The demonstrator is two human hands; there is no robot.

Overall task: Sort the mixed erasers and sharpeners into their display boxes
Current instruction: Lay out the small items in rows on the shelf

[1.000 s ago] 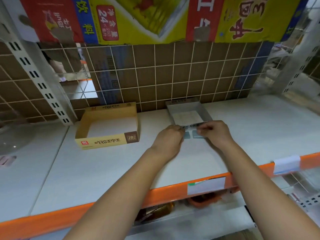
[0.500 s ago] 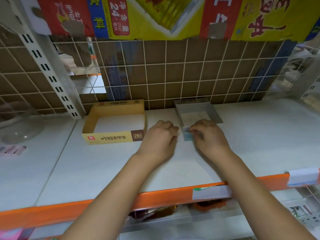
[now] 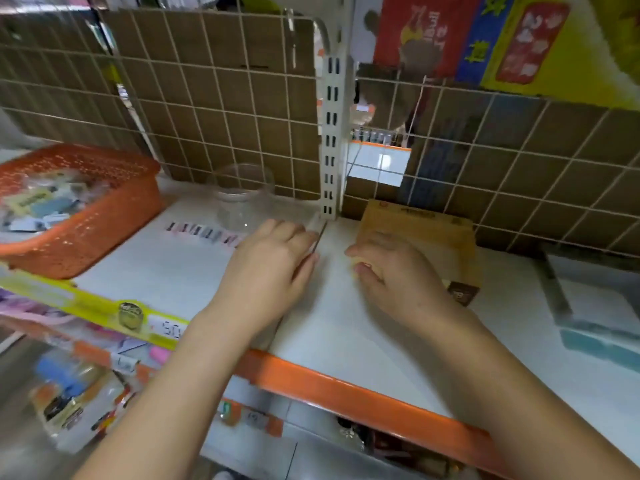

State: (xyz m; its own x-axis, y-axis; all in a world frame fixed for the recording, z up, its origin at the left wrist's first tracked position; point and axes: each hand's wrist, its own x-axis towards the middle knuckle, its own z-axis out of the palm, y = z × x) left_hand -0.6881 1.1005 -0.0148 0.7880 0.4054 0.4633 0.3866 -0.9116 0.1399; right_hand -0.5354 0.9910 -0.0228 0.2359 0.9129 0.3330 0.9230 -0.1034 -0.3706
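Observation:
An orange basket (image 3: 90, 237) at the left of the shelf holds several mixed erasers and sharpeners (image 3: 45, 206). The yellow cardboard display box (image 3: 415, 221) stands just behind my right hand (image 3: 393, 273). A grey display box (image 3: 554, 289) lies at the far right, with blue erasers (image 3: 595, 344) at its front edge. My left hand (image 3: 273, 268) hovers palm down over the shelf with relaxed fingers and holds nothing. The fingers of my right hand are loosely curled, and I see nothing in them.
A clear plastic jar (image 3: 242, 199) stands at the back by the white upright (image 3: 331, 140). A row of small dark items (image 3: 204, 233) lies in front of it. The orange shelf edge (image 3: 346, 386) runs in front; a wire grid backs the shelf.
The view has swung left, bringing the orange basket and jar into sight. Both hands have left the grey box and moved left, and the blue erasers stay by it.

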